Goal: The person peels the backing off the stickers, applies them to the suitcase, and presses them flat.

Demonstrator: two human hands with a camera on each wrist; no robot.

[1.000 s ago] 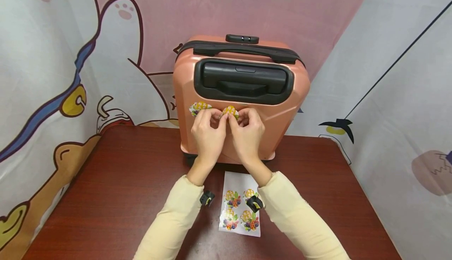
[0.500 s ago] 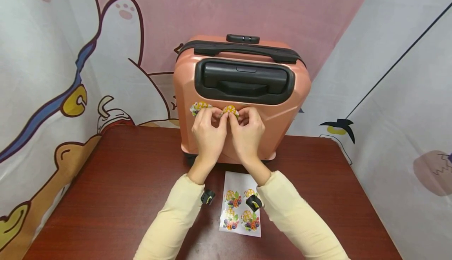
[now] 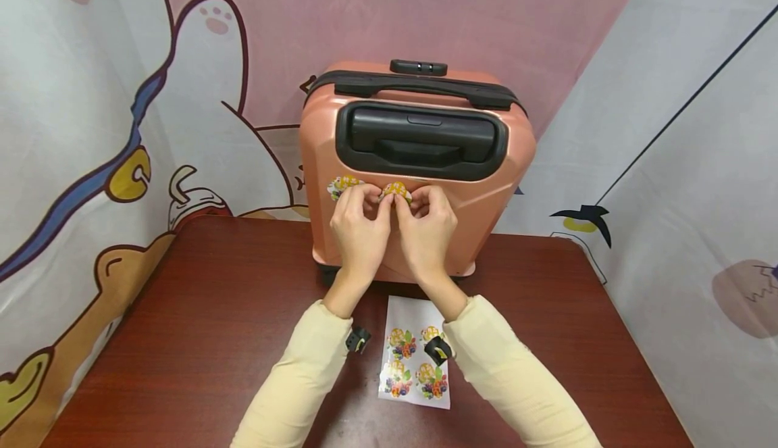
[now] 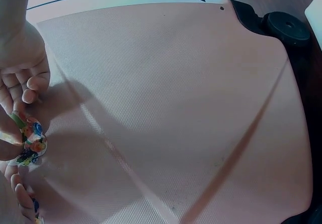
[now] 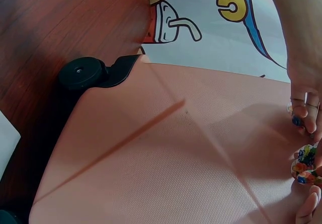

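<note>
An orange-pink suitcase (image 3: 474, 211) stands upright on the table. Between the fingertips of my left hand (image 3: 360, 232) and right hand (image 3: 427, 235) is a fruit-patterned sticker (image 3: 396, 190), pinched from both sides just below the suitcase's handle recess. The left wrist view shows this sticker (image 4: 34, 141) close against the ribbed shell; in the right wrist view the sticker (image 5: 304, 163) is cut off by the frame edge. Another sticker (image 3: 342, 186) lies on the shell to the left, partly covered by my left hand. Whether the pinched sticker touches the shell everywhere is hidden by my fingers.
On the brown table (image 3: 243, 340), a white sticker sheet (image 3: 413, 313) with several fruit stickers lies in front of the suitcase, partly under my right sleeve. Dark wheels (image 5: 80, 73) stick out at the suitcase's bottom corners. Printed cloth (image 3: 486, 15) hangs behind and at both sides.
Both hands keep their pinch on the sticker at almost the same spot. The whole picture shifts very slightly; nothing is let go.
</note>
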